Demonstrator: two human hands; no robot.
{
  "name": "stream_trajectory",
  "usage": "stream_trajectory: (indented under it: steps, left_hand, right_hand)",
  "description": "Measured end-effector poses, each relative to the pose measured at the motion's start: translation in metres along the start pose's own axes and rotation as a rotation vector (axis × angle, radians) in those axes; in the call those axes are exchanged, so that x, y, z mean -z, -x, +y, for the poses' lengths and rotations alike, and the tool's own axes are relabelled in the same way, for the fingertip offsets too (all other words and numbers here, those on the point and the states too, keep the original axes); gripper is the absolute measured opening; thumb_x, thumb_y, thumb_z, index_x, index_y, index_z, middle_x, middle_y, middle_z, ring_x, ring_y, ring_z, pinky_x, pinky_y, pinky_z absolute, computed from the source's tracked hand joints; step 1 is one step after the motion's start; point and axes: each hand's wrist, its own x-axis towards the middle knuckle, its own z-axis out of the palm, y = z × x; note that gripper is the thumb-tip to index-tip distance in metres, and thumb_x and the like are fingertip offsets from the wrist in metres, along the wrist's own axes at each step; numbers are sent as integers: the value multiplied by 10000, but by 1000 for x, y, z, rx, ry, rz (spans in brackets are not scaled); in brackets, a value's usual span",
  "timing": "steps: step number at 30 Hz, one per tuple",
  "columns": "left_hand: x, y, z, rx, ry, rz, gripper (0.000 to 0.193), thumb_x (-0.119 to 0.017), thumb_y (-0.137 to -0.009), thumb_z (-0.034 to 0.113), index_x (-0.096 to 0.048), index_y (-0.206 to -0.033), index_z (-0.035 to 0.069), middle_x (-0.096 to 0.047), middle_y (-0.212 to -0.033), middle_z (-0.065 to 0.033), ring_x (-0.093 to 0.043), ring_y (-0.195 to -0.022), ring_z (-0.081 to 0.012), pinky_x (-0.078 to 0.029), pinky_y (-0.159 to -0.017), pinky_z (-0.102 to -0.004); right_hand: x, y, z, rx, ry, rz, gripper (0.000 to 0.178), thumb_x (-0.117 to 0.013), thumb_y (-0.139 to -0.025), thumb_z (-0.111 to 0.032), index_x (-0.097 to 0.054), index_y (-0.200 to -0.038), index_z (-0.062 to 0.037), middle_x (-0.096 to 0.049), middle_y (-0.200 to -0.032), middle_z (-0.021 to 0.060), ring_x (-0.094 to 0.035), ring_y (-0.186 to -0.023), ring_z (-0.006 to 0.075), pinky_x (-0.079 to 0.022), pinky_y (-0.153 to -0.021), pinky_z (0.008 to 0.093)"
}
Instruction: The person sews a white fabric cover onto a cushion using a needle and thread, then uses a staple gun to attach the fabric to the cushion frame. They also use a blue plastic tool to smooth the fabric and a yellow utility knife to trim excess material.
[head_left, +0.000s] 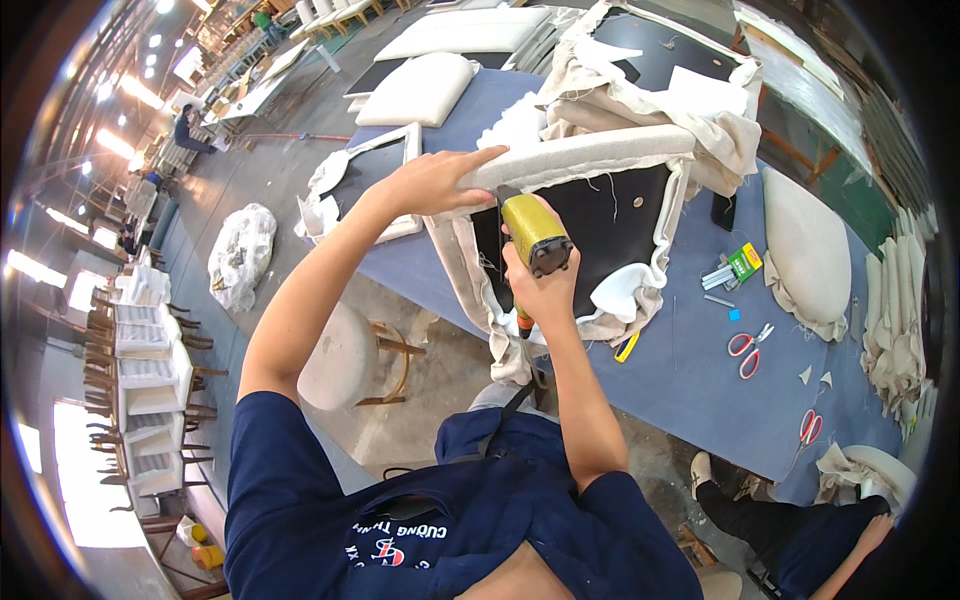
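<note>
A padded frame covered in cream fabric (610, 155), with a black backing panel (600, 225) inside it, lies on the blue-topped table in front of me. My left hand (445, 183) grips its far left corner, index finger stretched over the padding and thumb on the near side. My right hand (543, 285) is wrapped round the handle of a yellow and black staple gun (533, 222), whose nose is close to the frame's edge beside my left thumb. Whether it touches the fabric is hidden. Loose white batting (625, 290) and raw fabric edges show along the frame's near side.
On the blue table (690, 400) lie red-handled scissors (750, 348), a yellow cutter (627, 347), a green-yellow box (744, 262), a phone (725, 210) and a cushion (808, 245). A round stool (340, 358) stands at left. Another person (800, 540) sits at lower right.
</note>
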Motion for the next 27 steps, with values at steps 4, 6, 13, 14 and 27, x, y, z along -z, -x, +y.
stream_trajectory:
  steps: [4, 6, 13, 14, 27]
  left_hand:
    - [-3, 3, -7, -9, -1, 23, 814, -660, -991, 570, -330, -1666, 258, -719, -1203, -280, -690, -1092, -472, -538, -932, -544]
    - [1, 0, 2, 11, 2, -11, 808, -676, -990, 536, -328, -1669, 272, -729, -1158, -269, -700, -1050, -464, -542, -911, -534]
    - [-9, 2, -9, -44, 30, 68, 822, -709, -977, 444, -309, -1680, 298, -742, -1055, -250, -714, -947, -444, -545, -847, -529]
    - [-8, 1, -9, -40, 18, 57, 815, -706, -979, 457, -314, -1677, 306, -747, -1068, -239, -721, -971, -435, -557, -860, -527]
    - [2, -4, -13, -109, 111, -71, 1119, -894, -759, 353, -283, -1689, 242, -725, -1227, -254, -734, -1073, -393, -583, -915, -497]
  right_hand:
    - [-3, 3, 6, 37, 20, -13, 613, -741, -794, -20, -613, -1391, 34, -770, -1076, 155, -750, -926, 183, -582, -875, 326]
    - [-2, 0, 5, 29, 9, 6, 603, -737, -804, -16, -613, -1391, 37, -770, -1059, 143, -736, -899, 158, -582, -852, 312]
    - [-9, 2, 5, -13, -2, -7, 601, -730, -817, -7, -602, -1401, 52, -764, -1048, 130, -711, -883, 131, -578, -827, 295]
    - [-10, 3, 4, -41, -10, 2, 604, -731, -817, -8, -600, -1403, 54, -763, -1051, 133, -711, -888, 134, -577, -833, 296]
    - [-15, 4, 2, 90, 137, -112, 659, -755, -791, -46, -585, -1422, 42, -752, -1170, 209, -757, -1061, 244, -559, -964, 361]
